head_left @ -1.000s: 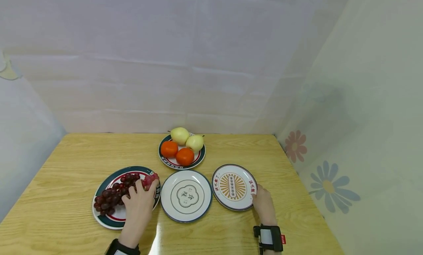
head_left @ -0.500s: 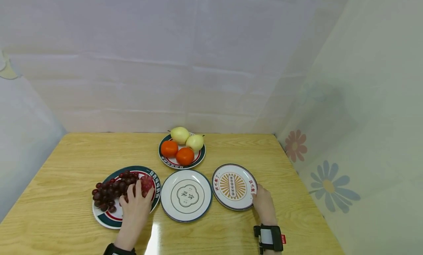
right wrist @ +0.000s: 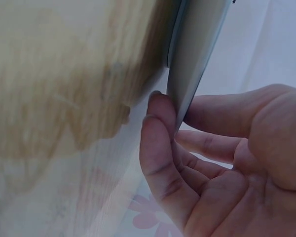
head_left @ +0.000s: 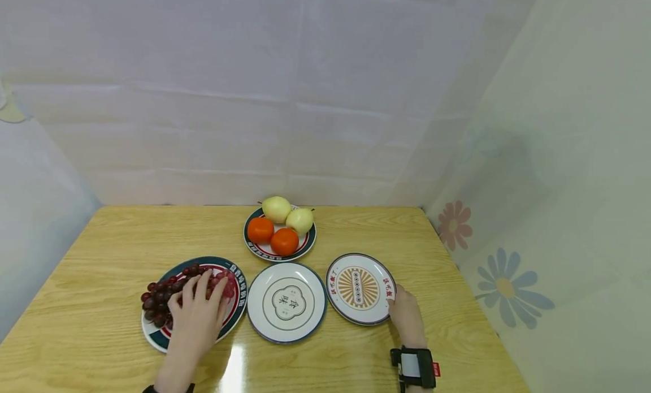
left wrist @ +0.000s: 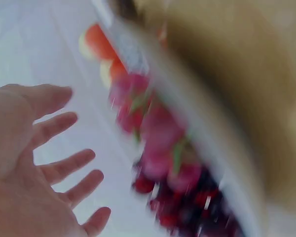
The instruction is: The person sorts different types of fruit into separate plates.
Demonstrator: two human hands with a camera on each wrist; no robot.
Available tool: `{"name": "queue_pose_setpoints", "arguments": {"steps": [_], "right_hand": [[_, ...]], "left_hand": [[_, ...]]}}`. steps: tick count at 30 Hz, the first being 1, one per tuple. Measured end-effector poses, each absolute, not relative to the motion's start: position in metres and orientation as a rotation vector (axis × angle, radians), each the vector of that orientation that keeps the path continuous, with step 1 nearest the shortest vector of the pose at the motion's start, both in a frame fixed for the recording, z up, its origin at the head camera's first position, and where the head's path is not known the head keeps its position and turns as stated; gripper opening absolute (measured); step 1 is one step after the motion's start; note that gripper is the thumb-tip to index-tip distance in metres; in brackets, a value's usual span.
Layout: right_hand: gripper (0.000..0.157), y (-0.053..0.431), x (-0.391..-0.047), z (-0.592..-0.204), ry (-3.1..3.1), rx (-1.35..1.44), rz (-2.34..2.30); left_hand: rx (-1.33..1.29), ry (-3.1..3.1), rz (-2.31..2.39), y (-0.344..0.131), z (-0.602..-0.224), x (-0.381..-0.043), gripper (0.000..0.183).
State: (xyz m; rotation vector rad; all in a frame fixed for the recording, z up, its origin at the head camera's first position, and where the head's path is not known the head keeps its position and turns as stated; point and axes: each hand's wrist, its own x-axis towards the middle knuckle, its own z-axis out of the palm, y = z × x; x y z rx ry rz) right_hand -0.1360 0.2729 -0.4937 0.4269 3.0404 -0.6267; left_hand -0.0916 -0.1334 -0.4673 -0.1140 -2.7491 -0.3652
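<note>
In the head view my left hand (head_left: 193, 319) is over an oval plate (head_left: 236, 319) with a dark green rim. On that plate lie a bunch of dark grapes (head_left: 157, 302) and a cluster of pinkish-red round fruit (head_left: 228, 285). The left wrist view, blurred, shows the fingers spread, holding nothing, apart from the pink cluster (left wrist: 160, 131) with its green stems. At the right, my right hand (head_left: 407, 316) pinches the edge of a white plate (head_left: 358, 288) with an orange sunburst print. Thumb and fingers grip the plate (right wrist: 195, 54) from both faces in the right wrist view.
Between the oval plate and the sunburst plate lies a white plate (head_left: 287, 302) with a blue rim. Behind it stands a smaller plate (head_left: 264, 251) bearing orange persimmon-like fruit (head_left: 285, 242) and pale yellow pears (head_left: 300, 220). White sheeting (head_left: 264, 99) rises behind the table (head_left: 127, 234).
My left hand has drawn back toward the front left, off the pink cluster. The dark grapes and pink cluster shifted slightly on the plate earlier. My right hand has kept its place.
</note>
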Motion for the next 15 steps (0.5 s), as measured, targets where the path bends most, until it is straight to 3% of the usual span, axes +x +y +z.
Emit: {"name": "queue_pose_setpoints", "arguments": {"steps": [8,15], "right_hand": [[0.034,0.271,-0.136,-0.492,3.056,0.402,-0.639],[0.033,0.271,-0.134,-0.493,3.076,0.389,-0.637]], "left_hand": [[0.219,-2.701,-0.531,-0.189,-0.452,-0.08,0.039],[0.461,-2.956,-0.713,-0.22,-0.467,-0.075,0.071]]}}
